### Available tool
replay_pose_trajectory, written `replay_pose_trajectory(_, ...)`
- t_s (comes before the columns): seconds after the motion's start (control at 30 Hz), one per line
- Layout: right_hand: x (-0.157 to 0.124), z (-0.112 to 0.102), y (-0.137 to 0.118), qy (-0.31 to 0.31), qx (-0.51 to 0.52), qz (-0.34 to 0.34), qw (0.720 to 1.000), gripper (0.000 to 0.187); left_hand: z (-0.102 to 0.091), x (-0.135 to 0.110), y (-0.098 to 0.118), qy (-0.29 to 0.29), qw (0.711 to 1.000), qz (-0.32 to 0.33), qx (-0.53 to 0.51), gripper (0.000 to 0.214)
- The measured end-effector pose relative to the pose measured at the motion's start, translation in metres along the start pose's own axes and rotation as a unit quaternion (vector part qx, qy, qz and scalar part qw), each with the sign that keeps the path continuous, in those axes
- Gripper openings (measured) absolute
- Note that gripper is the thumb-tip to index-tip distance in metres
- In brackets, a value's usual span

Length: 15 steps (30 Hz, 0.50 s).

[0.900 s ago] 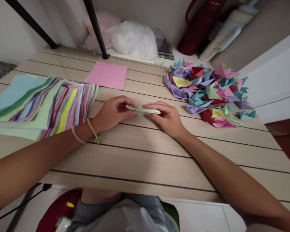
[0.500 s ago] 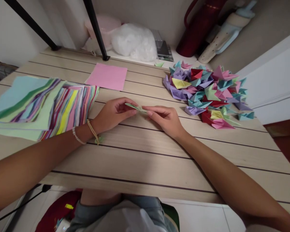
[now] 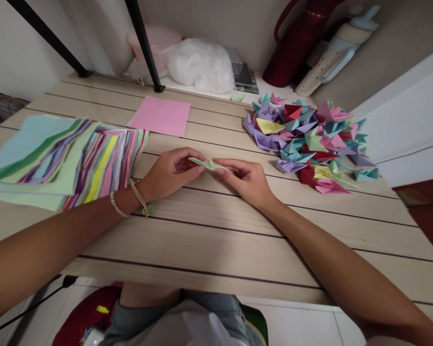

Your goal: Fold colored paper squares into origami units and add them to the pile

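Between my two hands is a small pale green folded paper boat (image 3: pixel 210 164), held just above the middle of the table. My left hand (image 3: pixel 171 173) pinches its left end between thumb and fingers. On the other side, my right hand (image 3: pixel 246 180) grips the right end the same way. Part of the paper is covered by the fingertips. Folded paper boats (image 3: pixel 292 139) in purple, teal, red, pink, yellow and green lie heaped to the right of my right hand.
Left of my hands lies a fanned stack of coloured paper sheets (image 3: pixel 104 168). A pink square sheet (image 3: pixel 161 115) lies farther back. Black posts (image 3: pixel 144 45) rise at the table's rear. Behind it stand a white plastic bag (image 3: pixel 202 65), a red flask (image 3: pixel 296 43) and a pale tumbler (image 3: pixel 335 57).
The green paper has opened out slightly at its middle, showing a raised centre. Both hands keep hold of its ends and have barely shifted.
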State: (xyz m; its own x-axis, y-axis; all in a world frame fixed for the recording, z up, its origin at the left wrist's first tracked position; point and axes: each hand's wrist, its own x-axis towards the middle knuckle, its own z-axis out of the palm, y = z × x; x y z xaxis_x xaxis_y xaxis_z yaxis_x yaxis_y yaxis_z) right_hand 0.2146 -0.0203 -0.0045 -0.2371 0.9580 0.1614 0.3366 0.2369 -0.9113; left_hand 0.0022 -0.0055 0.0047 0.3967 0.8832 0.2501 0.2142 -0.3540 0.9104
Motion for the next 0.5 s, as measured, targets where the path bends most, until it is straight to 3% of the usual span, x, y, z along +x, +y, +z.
replay_pose_trajectory(0.2, -0.0012, -0.0002, 0.0018, 0.007, -0.044, -0.037, 0.998, 0.039, -0.0008, -0.0001, -0.0034, 0.004, 0.999, 0.027, 0.018, 0.022)
replay_pose_trajectory(0.5, -0.0043, 0.002, -0.0025, 0.028, -0.154, -0.133, 0.979, 0.028, 0.0002, -0.0001, -0.0002, 0.004, 1.0, 0.017, 0.021, 0.025)
